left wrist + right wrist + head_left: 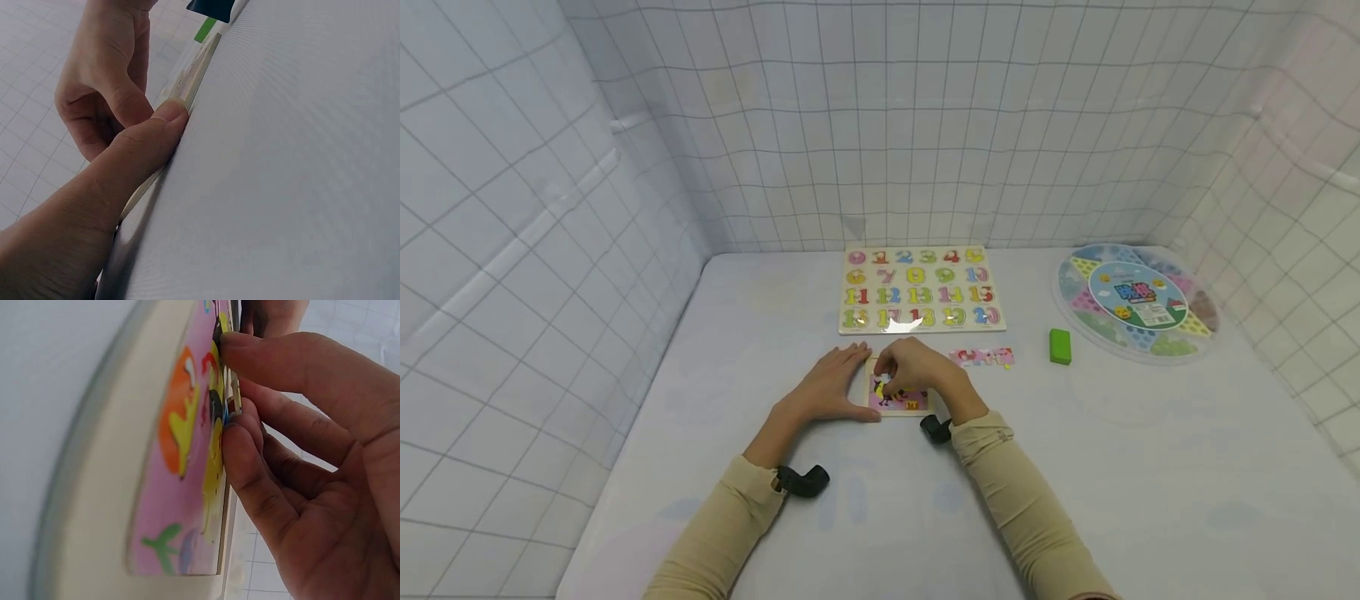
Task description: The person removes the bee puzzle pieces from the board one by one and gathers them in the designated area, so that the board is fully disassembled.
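A small jigsaw board (891, 414) with a pale wooden border and a pink cartoon picture lies flat on the table. My left hand (831, 385) spreads around its left side, the thumb (164, 128) pressing along the near edge and the fingers at the far left corner. Over the picture, my right hand (919, 367) bends down with thumb and fingertips together. In the right wrist view those fingertips pinch a thin puzzle piece (235, 400) at the picture's surface, and the fingers hide most of it. Yellow and orange figures show on the pink picture (187, 506).
Right of the board lies a row of loose pink puzzle pieces (982, 357). Behind stands a number board (922, 287) with colourful numerals, lying flat. A green block (1060, 346) and a round, star-patterned game board (1138, 302) are farther right. White gridded sheets (865, 125) enclose the table.
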A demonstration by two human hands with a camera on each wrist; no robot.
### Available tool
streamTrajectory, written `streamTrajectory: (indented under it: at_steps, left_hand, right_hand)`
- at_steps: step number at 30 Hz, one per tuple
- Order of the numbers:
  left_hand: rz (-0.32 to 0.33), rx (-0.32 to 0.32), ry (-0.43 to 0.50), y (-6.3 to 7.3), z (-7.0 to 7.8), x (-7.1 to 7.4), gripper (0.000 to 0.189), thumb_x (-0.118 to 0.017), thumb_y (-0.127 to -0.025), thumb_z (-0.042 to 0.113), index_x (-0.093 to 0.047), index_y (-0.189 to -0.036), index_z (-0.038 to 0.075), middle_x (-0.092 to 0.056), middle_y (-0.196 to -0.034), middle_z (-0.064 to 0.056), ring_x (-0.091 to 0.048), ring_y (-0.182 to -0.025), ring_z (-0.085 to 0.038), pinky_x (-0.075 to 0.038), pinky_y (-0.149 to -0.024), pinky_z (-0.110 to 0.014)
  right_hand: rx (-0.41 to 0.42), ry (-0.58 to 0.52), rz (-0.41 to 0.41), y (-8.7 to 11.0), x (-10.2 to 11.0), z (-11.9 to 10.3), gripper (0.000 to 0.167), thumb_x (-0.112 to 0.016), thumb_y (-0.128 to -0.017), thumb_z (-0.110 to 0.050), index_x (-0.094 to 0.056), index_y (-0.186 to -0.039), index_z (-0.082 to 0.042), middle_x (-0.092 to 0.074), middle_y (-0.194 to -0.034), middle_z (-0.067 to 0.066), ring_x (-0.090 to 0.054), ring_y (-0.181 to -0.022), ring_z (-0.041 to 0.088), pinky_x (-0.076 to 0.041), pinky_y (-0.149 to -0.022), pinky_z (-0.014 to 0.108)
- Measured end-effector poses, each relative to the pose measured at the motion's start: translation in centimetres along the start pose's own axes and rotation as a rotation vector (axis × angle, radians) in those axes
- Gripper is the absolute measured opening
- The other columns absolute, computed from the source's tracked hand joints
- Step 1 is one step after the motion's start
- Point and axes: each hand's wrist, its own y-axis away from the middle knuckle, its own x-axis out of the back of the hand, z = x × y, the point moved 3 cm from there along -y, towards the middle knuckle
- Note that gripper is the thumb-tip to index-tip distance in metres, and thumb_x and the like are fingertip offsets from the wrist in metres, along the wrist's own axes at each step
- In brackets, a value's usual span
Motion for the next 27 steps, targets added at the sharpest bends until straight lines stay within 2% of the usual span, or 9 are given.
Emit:
streamTrajectory:
  at_steps: [12, 19, 27]
  left_hand:
    - [-0.003, 0.001, 0.005, 0.2, 0.0, -0.1, 0.115, -0.074, -0.068, 0.069, -0.030, -0.153, 0.006, -0.028, -0.160, -0.013, -0.025, -0.149, -0.033, -0.017, -0.125, -0.048]
    - [0.001, 0.001, -0.002, 0.2, -0.1, -0.1, 0.114, -0.073, -0.068, 0.069, -0.029, -0.153, 0.006, -0.028, -0.160, -0.013, -0.025, -0.149, -0.033, -0.017, -0.125, -0.048]
    - [-0.003, 0.003, 0.002, -0.1, -0.1, -0.2, 0.115, -0.074, -0.068, 0.069, -0.029, -0.153, 0.007, -0.027, -0.161, -0.013, -0.024, -0.149, -0.032, -0.016, -0.125, -0.047]
  right_hand:
    - [0.030, -0.050, 0.017, 0.2, 0.0, 0.5, 0.025, -0.083, -0.076, -0.017, -0.074, -0.098, -0.012, -0.070, -0.088, -0.003, -0.061, -0.078, 0.008, -0.052, -0.072, 0.020]
    - [0.078, -0.090, 0.018, 0.4, 0.4, 0.8, 0.026, -0.083, -0.076, -0.017, -0.073, -0.100, -0.012, -0.069, -0.087, -0.002, -0.060, -0.078, 0.008, -0.052, -0.071, 0.019]
    - [0.053, -0.092, 0.028, 0.7, 0.8, 1.1, 0.027, -0.084, -0.075, -0.017, -0.074, -0.099, -0.013, -0.068, -0.086, -0.004, -0.060, -0.078, 0.009, -0.052, -0.071, 0.021]
